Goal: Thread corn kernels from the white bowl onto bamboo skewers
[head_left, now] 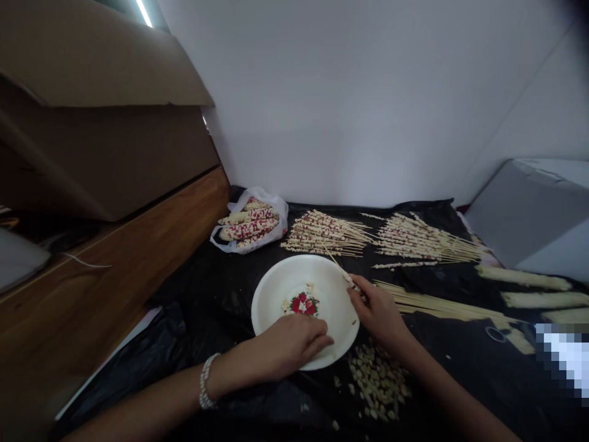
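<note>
My right hand [381,308] is closed around a skewer [346,276] at the right rim of a white bowl [263,294]. Pale corn kernels are threaded along the skewer near my fingers, while its bare end points up and to the left. Over the bowl's near side hangs my left hand [297,341], fingers curled together; whatever they may pinch is hidden. Red flowers are printed on the bowl's bottom, where a few loose kernels [285,305] lie. Below my right hand, a pile of loose kernels [380,380] is spread on black plastic sheeting [276,405].
Behind the bowl are a plastic bag [281,205] of red-and-white corn cobs [246,230] and two heaps of threaded skewers [317,233]. Bare sticks [427,299], stripped cobs [524,279] and a ring [496,334] lie right. A cardboard box [105,153] stands left, against a white wall [350,110].
</note>
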The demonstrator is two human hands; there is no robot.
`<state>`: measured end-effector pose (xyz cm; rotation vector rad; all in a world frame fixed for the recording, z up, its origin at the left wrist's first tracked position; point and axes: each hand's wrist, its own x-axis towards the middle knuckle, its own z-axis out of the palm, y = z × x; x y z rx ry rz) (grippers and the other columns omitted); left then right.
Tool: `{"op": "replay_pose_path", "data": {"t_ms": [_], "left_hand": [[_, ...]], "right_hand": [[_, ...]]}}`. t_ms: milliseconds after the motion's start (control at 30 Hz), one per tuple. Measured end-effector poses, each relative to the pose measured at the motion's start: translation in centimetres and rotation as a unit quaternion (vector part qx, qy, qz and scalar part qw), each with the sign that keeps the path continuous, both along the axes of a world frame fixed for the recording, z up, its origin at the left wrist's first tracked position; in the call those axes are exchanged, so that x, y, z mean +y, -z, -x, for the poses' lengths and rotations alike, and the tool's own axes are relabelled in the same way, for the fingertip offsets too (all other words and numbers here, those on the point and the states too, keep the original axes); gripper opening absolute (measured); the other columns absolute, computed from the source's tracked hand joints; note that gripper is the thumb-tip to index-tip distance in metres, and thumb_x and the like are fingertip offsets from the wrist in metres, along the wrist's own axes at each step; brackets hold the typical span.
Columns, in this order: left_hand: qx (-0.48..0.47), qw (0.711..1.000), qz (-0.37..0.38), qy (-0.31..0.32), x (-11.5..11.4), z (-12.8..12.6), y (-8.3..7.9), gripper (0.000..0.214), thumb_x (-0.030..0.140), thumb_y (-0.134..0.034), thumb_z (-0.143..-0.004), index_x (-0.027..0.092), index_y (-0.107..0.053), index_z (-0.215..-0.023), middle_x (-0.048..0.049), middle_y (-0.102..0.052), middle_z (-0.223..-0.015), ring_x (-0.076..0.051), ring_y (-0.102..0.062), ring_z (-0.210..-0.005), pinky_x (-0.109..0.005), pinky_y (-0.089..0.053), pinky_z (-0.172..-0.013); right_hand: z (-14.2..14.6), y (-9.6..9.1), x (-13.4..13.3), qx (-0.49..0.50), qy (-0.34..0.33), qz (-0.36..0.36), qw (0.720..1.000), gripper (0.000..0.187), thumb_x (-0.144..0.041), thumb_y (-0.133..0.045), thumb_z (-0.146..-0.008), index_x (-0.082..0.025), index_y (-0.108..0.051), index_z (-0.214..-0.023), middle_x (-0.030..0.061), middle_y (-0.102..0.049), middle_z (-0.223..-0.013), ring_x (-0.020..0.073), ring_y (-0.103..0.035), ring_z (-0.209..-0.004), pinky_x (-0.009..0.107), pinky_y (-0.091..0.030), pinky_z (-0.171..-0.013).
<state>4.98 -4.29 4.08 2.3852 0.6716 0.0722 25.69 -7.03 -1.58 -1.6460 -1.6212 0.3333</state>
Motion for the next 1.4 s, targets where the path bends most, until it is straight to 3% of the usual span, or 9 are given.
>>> {"op": "replay_pose_path", "data": {"t_ms": [100, 167, 367, 467, 567, 700, 933, 1233, 1400], "left_hand": [[-0.103, 0.977, 0.151, -0.109, 1.6, -0.4, 0.4, 0.035, 0.039, -0.044, -0.091, 0.018, -0.048, -0.063, 0.0012, -0.049, -0.061, -0.012, -0.042, -0.056, -0.026, -0.030, -0.054], [-0.186, 0.917, 0.310, -0.170, 2.8, -0.6, 0.4, 0.039, 0.045, -0.043, -0.090, 0.018, -0.047, -0.063, 0.0027, -0.045, -0.055, -0.009, -0.036, -0.048, -0.023, -0.026, -0.047], [-0.338, 0.556, 0.717, -0.250, 4.8, -0.4, 0.9, 0.022, 0.028, -0.052, -0.089, 0.014, -0.051, -0.072, 0.0007, -0.049, -0.065, -0.004, -0.042, -0.049, -0.012, -0.029, -0.041], [-0.358, 0.474, 0.740, -0.314, 5.3, -0.3, 1.4, 0.013, 0.020, -0.049, -0.090, 0.012, -0.058, -0.085, -0.0045, -0.059, -0.074, -0.009, -0.055, -0.061, -0.016, -0.044, -0.051], [-0.358, 0.492, 0.720, -0.334, 5.6, -0.1, 1.6, 0.016, 0.013, -0.051, -0.087, 0.010, -0.062, -0.097, -0.0077, -0.064, -0.081, -0.013, -0.062, -0.072, -0.024, -0.051, -0.067], [-0.356, 0.584, 0.664, -0.302, 5.4, 0.5, 1.4, 0.019, 0.008, -0.056, -0.082, 0.013, -0.065, -0.098, -0.0090, -0.068, -0.096, -0.015, -0.064, -0.089, -0.025, -0.049, -0.082], [-0.360, 0.676, 0.566, -0.304, 4.8, 1.0, 1.8, 0.013, 0.020, -0.058, -0.085, 0.017, -0.068, -0.094, -0.0082, -0.067, -0.104, -0.015, -0.061, -0.091, -0.025, -0.049, -0.078], [-0.393, 0.655, 0.555, -0.328, 4.5, 1.3, 2.4, 0.010, 0.022, -0.066, -0.079, 0.018, -0.069, -0.087, -0.0001, -0.058, -0.073, -0.006, -0.038, -0.052, -0.017, -0.033, -0.044], [-0.388, 0.654, 0.543, -0.356, 4.5, 1.2, 2.5, 0.014, 0.018, -0.063, -0.082, 0.016, -0.069, -0.094, -0.0041, -0.065, -0.088, -0.008, -0.053, -0.069, -0.018, -0.044, -0.061]], "right_hand": [[0.0, 0.0, -0.2, -0.005, 0.001, 0.000, 1.000, 0.036, -0.032, -0.041, -0.087, -0.016, -0.062, -0.111, 0.0041, -0.070, -0.078, 0.0159, -0.060, -0.061, 0.027, -0.045, -0.062], [-0.2, -0.2, -0.3, -0.009, 0.000, 0.002, 1.000, 0.036, -0.034, -0.042, -0.087, -0.016, -0.062, -0.111, 0.0040, -0.069, -0.077, 0.0160, -0.060, -0.060, 0.027, -0.046, -0.061], [-0.9, -1.1, -0.9, -0.024, -0.003, 0.007, 1.000, 0.041, -0.042, -0.045, -0.088, -0.016, -0.060, -0.116, 0.0061, -0.071, -0.085, 0.0175, -0.064, -0.068, 0.030, -0.049, -0.067], [-1.1, -1.5, -1.2, -0.037, -0.007, 0.000, 0.999, 0.042, -0.043, -0.043, -0.090, -0.016, -0.059, -0.119, 0.0077, -0.071, -0.096, 0.0188, -0.066, -0.081, 0.031, -0.050, -0.074], [-1.1, -1.7, -1.6, -0.070, -0.029, -0.024, 0.997, 0.039, -0.038, -0.040, -0.093, -0.018, -0.058, -0.122, 0.0075, -0.068, -0.110, 0.0186, -0.064, -0.096, 0.031, -0.049, -0.083], [-1.0, -1.6, -2.2, -0.167, -0.030, -0.079, 0.982, 0.034, -0.033, -0.042, -0.093, -0.021, -0.060, -0.119, 0.0079, -0.069, -0.106, 0.0189, -0.065, -0.093, 0.031, -0.050, -0.080], [-0.6, -1.4, -2.4, -0.249, -0.033, -0.141, 0.958, 0.031, -0.026, -0.045, -0.092, -0.016, -0.060, -0.118, 0.0072, -0.067, -0.090, 0.0152, -0.064, -0.077, 0.026, -0.048, -0.066], [0.7, -1.4, -3.0, -0.281, -0.024, -0.185, 0.941, 0.030, -0.023, -0.052, -0.089, -0.017, -0.059, -0.118, 0.0063, -0.067, -0.092, 0.0147, -0.062, -0.080, 0.026, -0.045, -0.069], [0.6, -0.7, -3.2, -0.309, -0.018, -0.169, 0.936, 0.036, -0.021, -0.048, -0.090, -0.020, -0.054, -0.126, 0.0050, -0.066, -0.092, 0.0134, -0.061, -0.076, 0.025, -0.042, -0.059]]}}
